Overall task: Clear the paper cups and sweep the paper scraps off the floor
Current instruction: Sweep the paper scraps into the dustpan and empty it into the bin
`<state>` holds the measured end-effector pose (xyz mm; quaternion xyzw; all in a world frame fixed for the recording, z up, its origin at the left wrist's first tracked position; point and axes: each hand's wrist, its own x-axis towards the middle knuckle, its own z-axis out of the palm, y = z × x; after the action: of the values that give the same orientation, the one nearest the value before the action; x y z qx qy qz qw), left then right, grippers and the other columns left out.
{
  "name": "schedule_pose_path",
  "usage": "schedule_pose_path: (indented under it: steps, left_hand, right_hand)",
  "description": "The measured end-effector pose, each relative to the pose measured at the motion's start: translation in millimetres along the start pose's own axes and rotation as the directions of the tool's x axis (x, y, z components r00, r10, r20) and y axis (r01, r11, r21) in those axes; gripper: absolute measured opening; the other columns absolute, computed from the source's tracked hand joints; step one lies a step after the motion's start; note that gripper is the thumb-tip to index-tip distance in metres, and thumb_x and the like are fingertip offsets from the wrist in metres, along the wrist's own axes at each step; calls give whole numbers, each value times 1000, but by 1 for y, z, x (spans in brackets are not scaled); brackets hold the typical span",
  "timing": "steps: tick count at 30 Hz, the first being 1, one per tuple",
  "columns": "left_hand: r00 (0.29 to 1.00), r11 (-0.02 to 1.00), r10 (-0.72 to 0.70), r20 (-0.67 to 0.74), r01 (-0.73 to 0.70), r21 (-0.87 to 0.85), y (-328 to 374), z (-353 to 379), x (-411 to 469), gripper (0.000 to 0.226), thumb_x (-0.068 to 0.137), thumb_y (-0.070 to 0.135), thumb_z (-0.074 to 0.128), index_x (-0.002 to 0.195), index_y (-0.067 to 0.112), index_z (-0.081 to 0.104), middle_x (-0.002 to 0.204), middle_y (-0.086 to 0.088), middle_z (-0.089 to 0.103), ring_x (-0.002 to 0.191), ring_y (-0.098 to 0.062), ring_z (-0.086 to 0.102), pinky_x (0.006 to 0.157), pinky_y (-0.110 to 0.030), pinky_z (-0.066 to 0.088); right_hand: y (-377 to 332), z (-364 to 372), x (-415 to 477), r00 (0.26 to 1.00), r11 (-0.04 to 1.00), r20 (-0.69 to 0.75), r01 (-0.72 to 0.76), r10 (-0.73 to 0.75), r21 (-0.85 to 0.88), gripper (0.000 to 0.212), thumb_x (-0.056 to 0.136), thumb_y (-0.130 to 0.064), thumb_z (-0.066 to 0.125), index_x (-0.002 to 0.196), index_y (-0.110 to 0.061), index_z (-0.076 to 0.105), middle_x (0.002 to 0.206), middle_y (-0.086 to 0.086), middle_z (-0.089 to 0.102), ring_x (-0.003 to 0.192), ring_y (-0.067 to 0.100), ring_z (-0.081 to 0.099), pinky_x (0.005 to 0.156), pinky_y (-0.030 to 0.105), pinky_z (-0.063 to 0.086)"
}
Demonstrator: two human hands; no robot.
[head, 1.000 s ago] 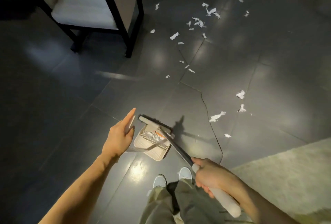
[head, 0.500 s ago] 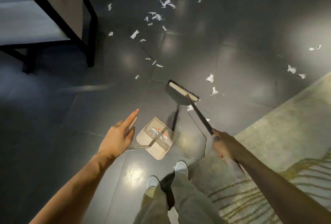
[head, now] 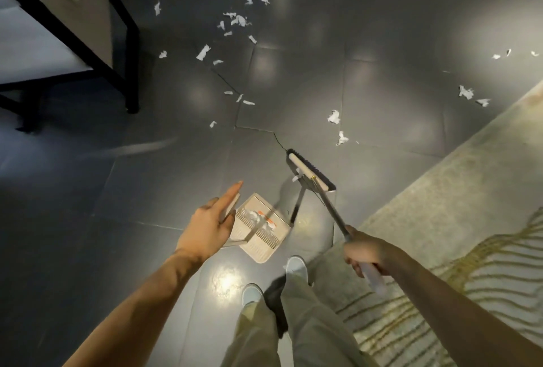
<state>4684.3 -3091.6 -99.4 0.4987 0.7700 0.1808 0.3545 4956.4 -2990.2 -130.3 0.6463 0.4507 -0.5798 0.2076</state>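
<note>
The left hand [head: 210, 221] holds the top of the dustpan's [head: 260, 241] long handle, forefinger stretched straight along the pale grip; the back of the hand hides how the thumb and other fingers close on it. The beige dustpan sits on the dark tiled floor [head: 382, 73] just ahead of the person's 2 pale shoes [head: 296, 266], with crumpled white paper and something orange lying inside it. The right hand [head: 367, 253] is wrapped tightly around the broom's shaft, its white end poking out behind the fist. The broom head [head: 310, 172] rests on the floor just beyond and to the right of the dustpan, apart from it, with 1 small scrap touching its near edge. Paper scraps [head: 334, 117] lie scattered over the tiles: 2 near the broom head, a loose trail running away toward the top of the view, and a few far off to the right beside the pale rug [head: 440, 205]. A black-framed piece of furniture [head: 125, 43] stands at upper left.
</note>
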Motion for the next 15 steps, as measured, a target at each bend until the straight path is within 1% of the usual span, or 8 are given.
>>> schedule_pose_path:
  steps: [3,5,7,10,12,13,14,15]
  left_hand:
    - [1000,1000,3,-6,-3,-14,7,6,1,57,98,21,44,138,47,14,130,-13,51,110,-28,55,94,-40,47]
    - [999,1000,22,-27,-22,3,7,8,4,57,98,22,43,144,42,14,128,-14,52,107,-29,56,93,-38,48]
    - [998,999,38,-47,-36,33,4,7,7,59,99,22,42,146,39,12,121,-16,54,98,-28,58,89,-37,49]
    - [997,998,45,-62,-42,51,1,0,10,59,99,21,42,146,39,11,119,-15,55,92,-25,58,86,-35,50]
    - [997,999,47,-60,-45,25,1,-2,9,58,99,20,43,146,38,15,119,-15,54,89,-19,55,83,-30,48]
    - [997,999,47,-56,-47,4,2,-3,8,58,98,20,43,146,38,16,119,-15,54,88,-16,53,80,-27,47]
    - [998,999,47,-50,-48,-15,3,-4,8,57,99,20,43,146,39,18,119,-14,54,87,-13,52,78,-22,44]
    - [998,998,51,-45,-52,-35,4,-4,8,56,99,20,43,145,39,19,118,-14,53,86,-10,51,76,-19,42]
  right_hand:
    - [10,29,-15,998,998,69,-3,-2,64,46,93,-5,36,136,-22,36,66,7,51,47,11,45,40,20,40]
    - [14,47,-29,993,996,119,-18,8,83,26,92,-4,38,112,-18,49,54,4,49,42,10,43,39,20,38]
    - [12,53,-43,989,990,133,-81,65,118,14,91,-9,44,86,-19,52,46,-1,44,39,9,40,40,20,35]
    - [10,36,-58,969,973,191,-185,157,137,32,95,-15,46,64,-16,43,38,-5,37,30,6,34,34,16,30]
    - [6,21,-74,941,925,310,-233,137,301,24,95,-9,46,72,-14,46,40,-4,38,28,5,36,30,14,30]
    - [6,16,-80,949,907,302,-205,92,368,15,93,-5,46,82,-14,50,41,-3,40,28,5,37,29,14,30]
    - [10,11,-82,963,888,263,-166,53,428,18,91,-1,46,94,-17,53,42,-2,41,29,5,37,29,13,29]
    - [13,8,-82,974,884,224,-136,37,447,33,89,3,45,108,-23,53,43,-2,41,29,5,36,29,13,29]
